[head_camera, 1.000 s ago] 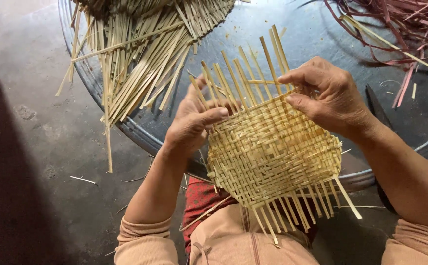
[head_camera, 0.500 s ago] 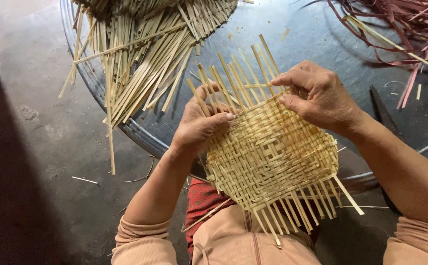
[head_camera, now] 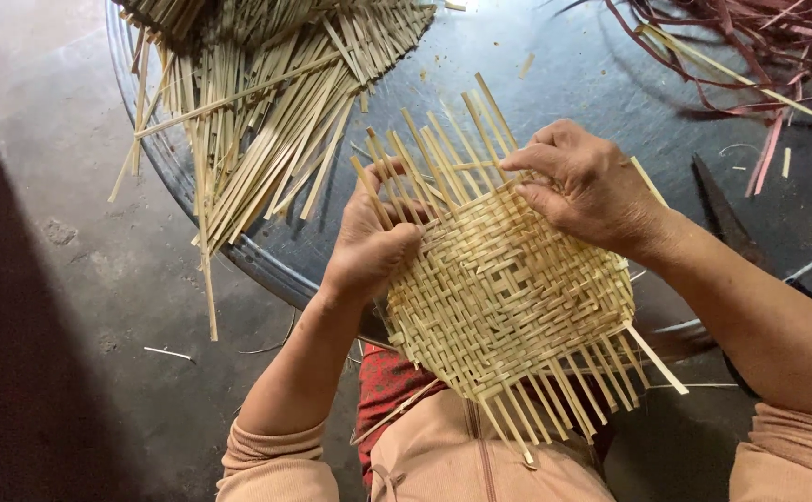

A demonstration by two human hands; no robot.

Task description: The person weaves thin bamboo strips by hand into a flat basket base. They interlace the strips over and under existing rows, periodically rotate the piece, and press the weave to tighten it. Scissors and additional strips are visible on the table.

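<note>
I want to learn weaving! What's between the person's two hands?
In the head view, the woven mat and its upright loose strips lie between the left hand and right hand.

the mat sits between the two hands, over the lap and the near rim of the table. the left hand grips its left edge; the right hand rests on its far right corner. loose ends stick out of the mat beyond both hands and toward the body below them. a heap of strips lies on the table far left of the left hand, spilling over the rim. a tangle of strands lies far right, beyond the right hand. a blade lies just right of the right wrist.
</note>
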